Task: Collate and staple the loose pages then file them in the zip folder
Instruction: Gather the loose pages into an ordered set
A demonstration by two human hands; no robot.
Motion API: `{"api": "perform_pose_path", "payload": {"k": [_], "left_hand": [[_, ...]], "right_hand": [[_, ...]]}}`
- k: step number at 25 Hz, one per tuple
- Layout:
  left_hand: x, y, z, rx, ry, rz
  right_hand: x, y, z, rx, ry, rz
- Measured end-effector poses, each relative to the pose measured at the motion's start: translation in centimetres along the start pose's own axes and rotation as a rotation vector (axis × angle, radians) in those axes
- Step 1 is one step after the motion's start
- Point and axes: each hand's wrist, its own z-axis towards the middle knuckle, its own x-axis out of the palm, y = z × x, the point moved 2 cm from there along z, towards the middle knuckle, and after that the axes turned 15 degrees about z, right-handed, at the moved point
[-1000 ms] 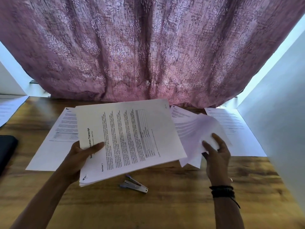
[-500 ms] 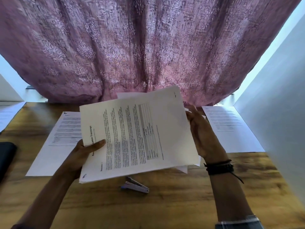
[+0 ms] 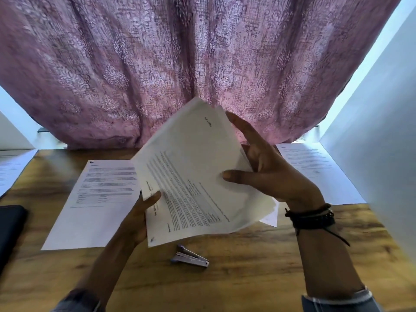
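The left hand grips the paper stack by its lower left edge; the right hand pinches the right edge (fingers behind). The stack tilts above the table, the stapler lying near its bottom edge, bare wood nearer the person.
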Motion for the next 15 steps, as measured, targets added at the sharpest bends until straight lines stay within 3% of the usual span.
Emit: {"api": "perform_pose_path", "payload": {"k": [4,7,9,11,15], "left_hand": [[-0.9,-0.9,1.1,0.125,0.072,0.037],[-2.3,-1.6,1.3,0.249,-0.045,0.153],[-3.0,-1.5,1.3,0.258,-0.128,0.194],[-3.1,-1.1,1.0,0.261,-0.182,0.247],[-2.1,0.3,0.3,0.221,-0.245,0.443]], "right_hand": [[-1.7,0.3,-0.5,-0.035,-0.090,-0.014],[-3.7,-1.8,-1.2,-0.055,-0.301,-0.021],[-4.5,-4.9,-1.3,-0.040,-0.450,-0.155],[-4.9,-9.0,-1.6,-0.002,-0.574,-0.125],[-5.0,-15.3,-2.7,0.045,-0.624,-0.028]]}}
